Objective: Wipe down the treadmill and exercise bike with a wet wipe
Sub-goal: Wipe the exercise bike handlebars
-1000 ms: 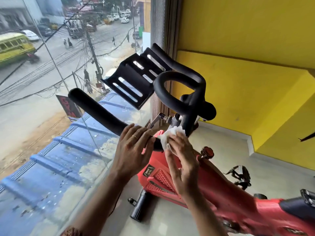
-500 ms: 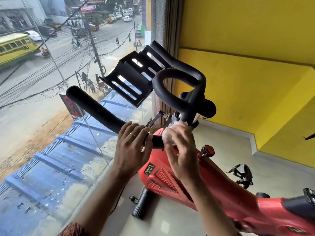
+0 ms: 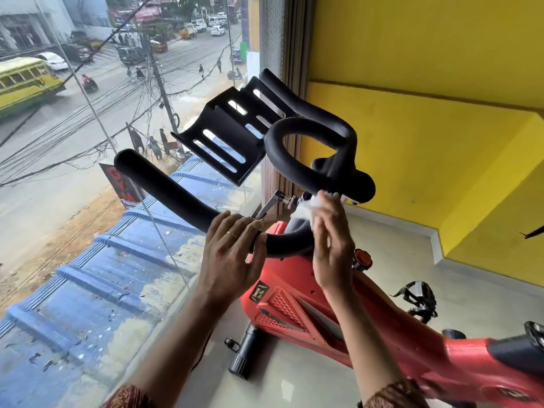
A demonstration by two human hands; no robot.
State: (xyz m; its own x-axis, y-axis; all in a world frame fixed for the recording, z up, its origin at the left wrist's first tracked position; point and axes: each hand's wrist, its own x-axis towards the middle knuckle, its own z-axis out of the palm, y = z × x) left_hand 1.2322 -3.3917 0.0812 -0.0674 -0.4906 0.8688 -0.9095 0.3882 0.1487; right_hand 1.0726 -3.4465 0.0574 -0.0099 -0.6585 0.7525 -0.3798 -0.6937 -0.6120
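A red exercise bike with black padded handlebars stands by the window. My left hand is wrapped over the near handlebar where it bends toward the stem. My right hand presses a white wet wipe against the handlebar's centre, just under the looped grip. The wipe is crumpled and partly hidden by my fingers. No treadmill is in view.
A black slotted device tray juts forward from the bars. A red knob sits on the frame beside my right wrist. A floor-to-ceiling window is at left, yellow walls at right, a pedal below.
My right hand has slid the wipe upward and to the right along the handlebar centre toward the looped grip. The left hand keeps its hold on the bar.
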